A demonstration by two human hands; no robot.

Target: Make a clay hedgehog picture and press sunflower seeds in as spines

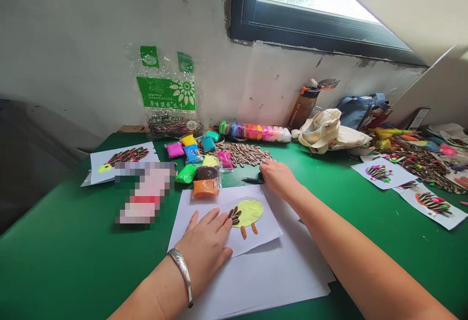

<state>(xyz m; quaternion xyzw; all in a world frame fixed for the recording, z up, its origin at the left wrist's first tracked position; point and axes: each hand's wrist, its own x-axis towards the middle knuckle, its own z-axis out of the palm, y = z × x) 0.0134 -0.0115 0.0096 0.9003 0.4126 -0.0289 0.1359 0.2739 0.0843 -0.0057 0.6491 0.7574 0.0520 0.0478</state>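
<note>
Closest in, the left hand (pixel 204 247), a silver bangle (pixel 182 276) on its wrist, lies flat with the fingers (pixel 212 225) spread and gripping nothing, pressing on a white card (pixel 252 237). The card sits tilted on a stack of white paper (pixel 263 281) on the green worktop (pixel 66 256). On it is a yellow clay oval (pixel 248 212) with dark striped sunflower seeds (pixel 234 215) fanned at its 9 o'clock edge and two orange clay legs (pixel 247 230) at 6 o'clock.

The right hand (pixel 278 178) is at the card's 1 o'clock, its fingers (pixel 268 166) curled down beside a black pen (pixel 252 180); whether they pinch anything, I can't tell. At 12 o'clock, a loose pile of seeds (pixel 241 154) spreads beyond the pen.

At 11 o'clock lie packets of coloured clay (pixel 197 173), and further off stands a seed bag (pixel 166 90). A pixelated patch (pixel 144 193) hides something at 10 o'clock. Finished seed-and-clay cards (pixel 382 172) lie at 3 o'clock, below a canvas tote bag (pixel 329 132).
</note>
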